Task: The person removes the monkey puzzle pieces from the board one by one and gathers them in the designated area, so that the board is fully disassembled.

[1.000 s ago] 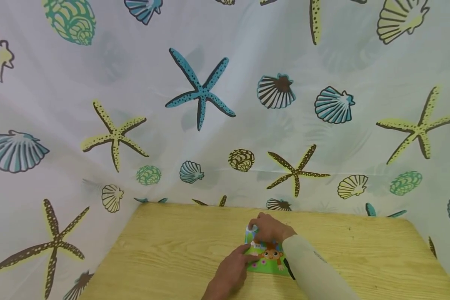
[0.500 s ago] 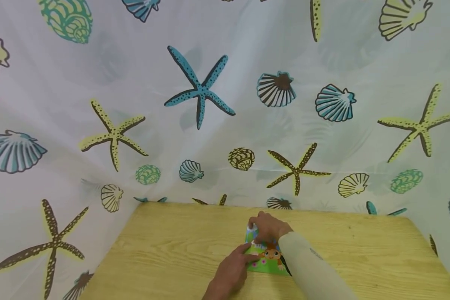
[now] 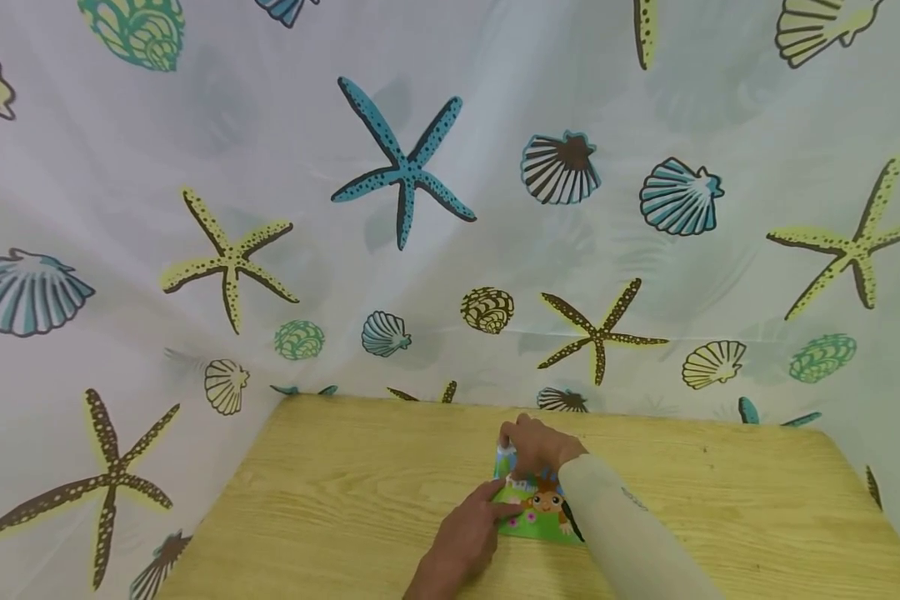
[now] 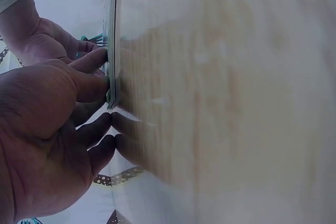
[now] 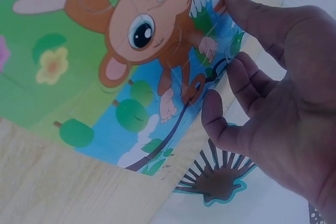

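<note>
A flat jigsaw puzzle [image 3: 547, 530] with a cartoon monkey on green and blue lies on the wooden table; faint cut lines cross the picture [image 5: 89, 103] in the right wrist view. My left hand [image 3: 465, 529] rests on its near left side with extended fingers pressing the surface. Edge-on in the left wrist view, the puzzle [image 4: 112, 30] is thin, and the lower fingers of the left hand [image 4: 47, 140] touch the table. At the far edge, my right hand [image 3: 542, 444] holds the puzzle, the right hand's [image 5: 294, 87] thumb over the picture and curled fingertips along the border.
The pale wooden table [image 3: 345, 483] extends to both sides of the puzzle. A white curtain [image 3: 450, 267] printed with starfish and shells hangs along the back and sides of the table. My right sleeve [image 3: 630, 525] covers the puzzle's right part in the head view.
The head view has tipped slightly downward, so everything sits a little higher in it. Both hands and the puzzle keep nearly the same places on the table.
</note>
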Available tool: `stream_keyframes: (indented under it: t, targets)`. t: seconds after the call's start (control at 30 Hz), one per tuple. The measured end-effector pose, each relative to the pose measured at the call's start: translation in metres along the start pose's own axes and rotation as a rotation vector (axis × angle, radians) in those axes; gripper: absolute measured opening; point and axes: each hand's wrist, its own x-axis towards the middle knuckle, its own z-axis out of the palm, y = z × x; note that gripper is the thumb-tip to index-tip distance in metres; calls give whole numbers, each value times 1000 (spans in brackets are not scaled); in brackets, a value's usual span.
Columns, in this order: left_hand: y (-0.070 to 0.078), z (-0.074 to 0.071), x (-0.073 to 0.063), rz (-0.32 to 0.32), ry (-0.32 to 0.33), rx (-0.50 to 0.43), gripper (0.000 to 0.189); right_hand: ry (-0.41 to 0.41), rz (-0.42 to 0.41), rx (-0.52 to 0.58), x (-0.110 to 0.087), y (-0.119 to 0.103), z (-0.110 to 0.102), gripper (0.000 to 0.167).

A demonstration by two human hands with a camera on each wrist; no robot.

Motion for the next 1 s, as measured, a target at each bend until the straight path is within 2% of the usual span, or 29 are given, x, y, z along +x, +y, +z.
stream_keyframes:
  t: [0.37, 0.73, 1.0]
  targets:
    - [1, 1, 3, -25, -36, -8, 42, 54, -56, -15, 4, 10, 7, 47]
    - [1, -1, 4, -57, -71, -42, 43, 193, -168, 140, -5, 27, 17, 45]
    - [1, 0, 4, -60, -73, -54, 43, 247, -154, 151, -10, 30, 22, 43]
